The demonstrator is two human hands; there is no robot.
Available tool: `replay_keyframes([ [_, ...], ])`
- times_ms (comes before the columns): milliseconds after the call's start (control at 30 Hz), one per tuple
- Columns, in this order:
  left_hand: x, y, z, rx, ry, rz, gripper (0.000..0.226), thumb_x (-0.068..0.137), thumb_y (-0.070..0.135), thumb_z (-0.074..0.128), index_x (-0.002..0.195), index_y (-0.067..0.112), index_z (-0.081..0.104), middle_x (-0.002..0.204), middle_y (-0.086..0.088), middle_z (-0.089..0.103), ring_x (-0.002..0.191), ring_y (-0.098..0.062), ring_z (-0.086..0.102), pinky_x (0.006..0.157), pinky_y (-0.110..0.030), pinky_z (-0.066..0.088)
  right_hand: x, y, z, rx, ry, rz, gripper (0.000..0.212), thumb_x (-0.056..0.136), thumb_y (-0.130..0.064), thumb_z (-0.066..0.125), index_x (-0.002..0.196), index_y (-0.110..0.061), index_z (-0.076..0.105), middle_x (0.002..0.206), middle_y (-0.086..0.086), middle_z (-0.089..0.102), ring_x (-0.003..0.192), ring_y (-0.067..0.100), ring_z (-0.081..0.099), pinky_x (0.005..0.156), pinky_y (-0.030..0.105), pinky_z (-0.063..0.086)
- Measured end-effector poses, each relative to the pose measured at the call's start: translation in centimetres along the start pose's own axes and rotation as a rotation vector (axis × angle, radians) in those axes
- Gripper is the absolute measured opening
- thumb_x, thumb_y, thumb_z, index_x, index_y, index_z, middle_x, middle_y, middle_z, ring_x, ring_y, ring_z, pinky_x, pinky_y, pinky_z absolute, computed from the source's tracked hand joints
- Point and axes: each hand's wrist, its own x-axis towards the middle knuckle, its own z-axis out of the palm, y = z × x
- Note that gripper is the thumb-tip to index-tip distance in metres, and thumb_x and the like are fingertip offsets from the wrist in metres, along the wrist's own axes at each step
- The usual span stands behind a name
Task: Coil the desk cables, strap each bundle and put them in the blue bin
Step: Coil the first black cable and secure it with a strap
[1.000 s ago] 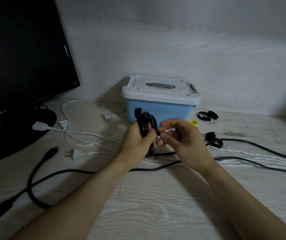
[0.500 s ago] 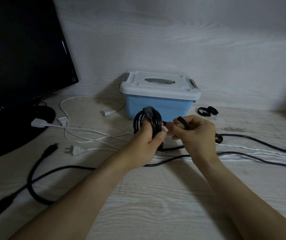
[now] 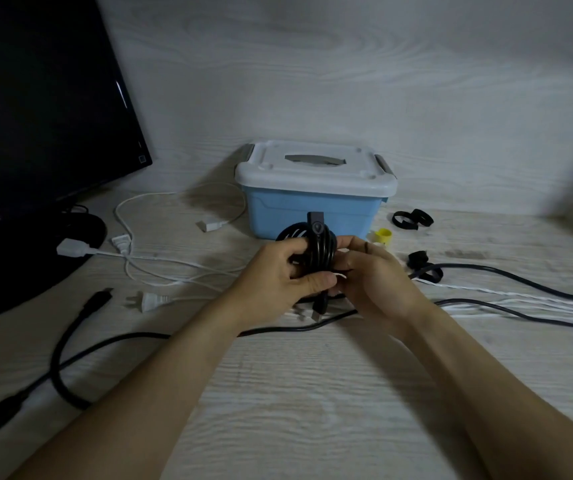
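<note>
You grip black coil [image 3: 312, 251] in left hand [image 3: 278, 271]; right hand [image 3: 371, 275] pinches strap; loosen, loops spring apart.

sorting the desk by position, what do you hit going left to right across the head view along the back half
monitor → white usb plug → blue bin → yellow strap → black strap loops
</note>
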Motion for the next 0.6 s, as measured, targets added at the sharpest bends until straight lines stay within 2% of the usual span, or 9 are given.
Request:
replay_keyframes([
  [67,0.0,0.3,-0.3,-0.042,0.002,-0.029,0.032,0.079,-0.001,0.074,0.110,0.006,0.067,0.104,-0.007,0.074,0.095,-0.024,0.072,0.081,-0.030,0.058,0.1,0.3,-0.1,0.034,-0.030,0.022,0.024,0.090,0.010,0.038,0.099,-0.003,0.056,0.100,0.024,0.060,0.074,0.025,0.057,0.053,0.027,0.046],
  [133,-0.1,0.4,-0.2,-0.056,0.011,-0.036,0.031,0.079,0.002,0.074,0.110,0.006,0.068,0.104,-0.010,0.074,0.092,-0.029,0.073,0.080,-0.032,0.059,0.2,0.4,-0.2,0.059,-0.098,0.025,0.030,0.084,0.005,0.040,0.109,0.003,0.057,0.107,0.025,0.055,0.077,0.029,0.052,0.055,0.027,0.044],
  [200,0.1,0.2,0.1,-0.040,0.025,-0.013,0.033,0.083,0.008,0.070,0.116,0.004,0.066,0.106,-0.016,0.073,0.088,-0.032,0.073,0.081,-0.035,0.060,0.0,0.3,-0.3,0.073,-0.168,0.031,0.039,0.076,-0.001,0.042,0.112,0.002,0.057,0.106,0.022,0.053,0.075,0.024,0.050,0.058,0.027,0.042],
  [267,0.2,-0.1,0.5,0.029,0.047,0.055,0.036,0.087,0.016,0.068,0.121,0.005,0.065,0.111,-0.021,0.067,0.087,-0.032,0.072,0.081,-0.039,0.060,-0.1,0.1,-0.4,0.093,-0.206,0.047,0.038,0.074,-0.003,0.042,0.110,-0.002,0.056,0.103,0.020,0.055,0.074,0.020,0.049,0.061,0.027,0.043],
  [333,0.4,-0.5,0.7,0.213,0.093,0.142,0.032,0.092,0.022,0.066,0.121,0.008,0.066,0.113,-0.017,0.058,0.090,-0.023,0.069,0.082,-0.034,0.059,-0.2,-0.2,-0.5,0.095,-0.235,0.051,0.037,0.075,-0.002,0.042,0.108,-0.001,0.058,0.099,0.018,0.061,0.075,0.022,0.049,0.064,0.028,0.043],
  [400,0.4,-0.5,0.7,0.359,0.155,0.197,0.026,0.097,0.020,0.060,0.119,0.009,0.067,0.112,-0.009,0.053,0.082,-0.015,0.068,0.078,-0.021,0.056,0.0,-0.3,-0.6,0.082,-0.225,0.029,0.030,0.084,-0.001,0.045,0.110,0.003,0.060,0.093,0.016,0.063,0.072,0.021,0.052,0.068,0.030,0.045],
  [467,0.3,-0.3,0.5,0.435,0.209,0.213,0.023,0.100,0.018,0.054,0.117,0.009,0.066,0.111,-0.005,0.052,0.067,-0.011,0.068,0.071,-0.021,0.056,0.1,-0.4,-0.6,0.127,-0.142,0.014,0.022,0.093,0.001,0.051,0.112,0.008,0.061,0.097,0.019,0.065,0.074,0.023,0.062,0.070,0.029,0.053],
  [533,0.3,-0.2,-0.1,0.498,0.218,0.203,0.023,0.102,0.021,0.051,0.115,0.010,0.066,0.103,-0.003,0.057,0.064,-0.009,0.067,0.068,-0.025,0.056,0.1,-0.3,-1.0,0.199,-0.059,0.015,0.020,0.083,0.002,0.062,0.102,0.008,0.063,0.102,0.023,0.068,0.086,0.027,0.071,0.075,0.027,0.060],
  [600,0.2,-0.3,-0.7,0.558,0.196,0.172,0.024,0.102,0.025,0.048,0.115,0.014,0.065,0.084,0.000,0.066,0.065,-0.008,0.066,0.066,-0.026,0.054,-0.1,-0.2,-1.3,0.088,-0.050,-0.042,0.021,0.073,0.002,0.070,0.093,0.005,0.066,0.106,0.026,0.070,0.097,0.034,0.071,0.087,0.034,0.060],
])
